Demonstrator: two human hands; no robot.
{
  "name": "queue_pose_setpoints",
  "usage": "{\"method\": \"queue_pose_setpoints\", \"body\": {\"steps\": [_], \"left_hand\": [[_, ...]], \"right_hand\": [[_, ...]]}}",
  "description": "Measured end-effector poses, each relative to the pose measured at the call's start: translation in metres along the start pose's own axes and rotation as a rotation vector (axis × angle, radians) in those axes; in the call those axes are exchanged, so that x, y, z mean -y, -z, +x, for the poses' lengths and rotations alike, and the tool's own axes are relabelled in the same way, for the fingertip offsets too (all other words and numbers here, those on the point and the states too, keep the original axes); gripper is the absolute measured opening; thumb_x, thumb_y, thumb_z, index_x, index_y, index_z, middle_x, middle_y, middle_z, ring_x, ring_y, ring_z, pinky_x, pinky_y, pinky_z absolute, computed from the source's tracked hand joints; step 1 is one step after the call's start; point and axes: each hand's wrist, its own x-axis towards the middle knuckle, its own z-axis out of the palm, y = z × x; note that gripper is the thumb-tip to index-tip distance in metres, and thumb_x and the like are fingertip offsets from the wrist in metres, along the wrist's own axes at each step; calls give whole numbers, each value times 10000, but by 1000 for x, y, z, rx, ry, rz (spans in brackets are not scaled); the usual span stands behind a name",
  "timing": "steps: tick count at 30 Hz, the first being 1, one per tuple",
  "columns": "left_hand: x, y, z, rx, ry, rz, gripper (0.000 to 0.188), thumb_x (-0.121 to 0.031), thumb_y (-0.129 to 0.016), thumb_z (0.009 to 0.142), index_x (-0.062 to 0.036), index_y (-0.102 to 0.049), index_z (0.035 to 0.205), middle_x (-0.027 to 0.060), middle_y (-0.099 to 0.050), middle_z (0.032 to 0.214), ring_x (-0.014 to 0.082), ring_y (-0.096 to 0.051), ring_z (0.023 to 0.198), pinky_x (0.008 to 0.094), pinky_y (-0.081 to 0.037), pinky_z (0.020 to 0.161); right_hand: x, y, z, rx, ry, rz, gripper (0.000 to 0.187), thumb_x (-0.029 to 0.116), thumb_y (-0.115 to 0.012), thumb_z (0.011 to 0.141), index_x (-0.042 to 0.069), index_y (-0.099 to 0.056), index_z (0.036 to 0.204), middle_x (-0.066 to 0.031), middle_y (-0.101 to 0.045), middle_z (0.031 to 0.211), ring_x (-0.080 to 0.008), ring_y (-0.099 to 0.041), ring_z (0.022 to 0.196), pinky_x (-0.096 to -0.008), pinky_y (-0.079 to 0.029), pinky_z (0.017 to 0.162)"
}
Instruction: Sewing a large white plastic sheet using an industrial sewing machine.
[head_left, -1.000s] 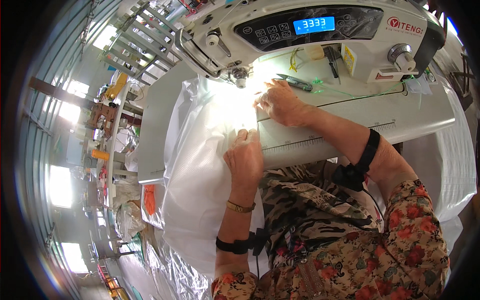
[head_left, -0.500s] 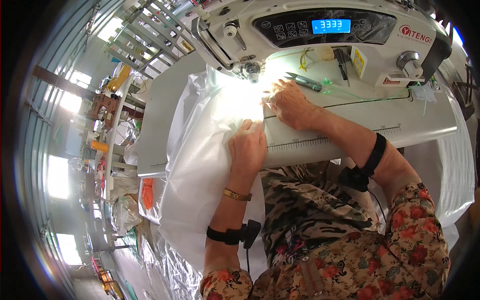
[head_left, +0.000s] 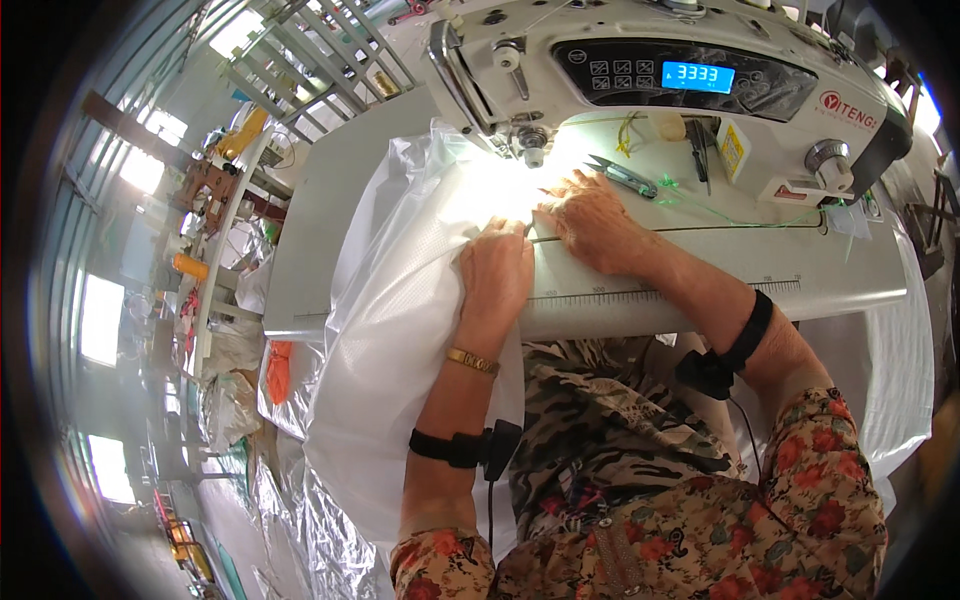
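A translucent white plastic sheet [head_left: 390, 290] with a woven texture drapes over the sewing machine table and down its front. My left hand [head_left: 497, 265] is closed on the sheet's right edge, its fingers curled just in front of the needle area. Close on its right, my right hand [head_left: 600, 225] bends its fingers down at the same edge, beside the presser foot. Bright lamp light washes out those fingertips and the sheet under the needle. Above both hands is the white sewing machine head [head_left: 535, 145]. Thread snips [head_left: 622, 177] lie just beyond my right hand.
A black-handled tool [head_left: 698, 155] and green thread [head_left: 700, 195] lie under the machine arm. A ruler scale [head_left: 620, 296] runs along the table's front. A handwheel-like knob [head_left: 830, 165] is at the right. At the left are an orange cloth [head_left: 279, 372] and a cluttered bench [head_left: 225, 270].
The view has shifted, so the machine appears farther right. My left hand has moved up toward the needle with the sheet edge. My right hand has drawn slightly back toward me.
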Motion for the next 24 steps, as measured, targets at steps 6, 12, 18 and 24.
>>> {"method": "queue_pose_setpoints", "body": {"steps": [6,12,18,24], "left_hand": [[0,-3,3,-25,4,-11,173,-93,-545,797,13,-670,850,191,-650,879,330,-641,872,427,-502,786],[0,-6,4,-45,25,17,159,-89,-589,804,3,-685,892,165,-653,852,323,-646,821,427,-503,793],[0,-5,2,-56,34,17,164,-106,-576,794,-11,-688,869,174,-659,862,323,-648,840,424,-508,781],[-2,-9,2,-48,35,52,175,-121,-559,787,-30,-700,835,160,-672,855,318,-656,842,418,-512,775]], "right_hand": [[-2,-7,-6,-63,39,-28,260,119,-471,896,-10,-647,1036,-219,-620,1119,-374,-519,1176,-545,-328,1040],[-4,-9,-4,33,-1,-121,263,129,-467,907,-39,-662,962,-231,-639,1043,-376,-568,1101,-540,-345,1028],[5,3,0,156,-57,-105,228,116,-493,885,-28,-668,914,-218,-647,982,-369,-584,1037,-517,-369,991],[-10,-16,-9,-167,95,-63,199,117,-522,834,-4,-670,891,-188,-658,880,-363,-604,965,-536,-369,949]]}}
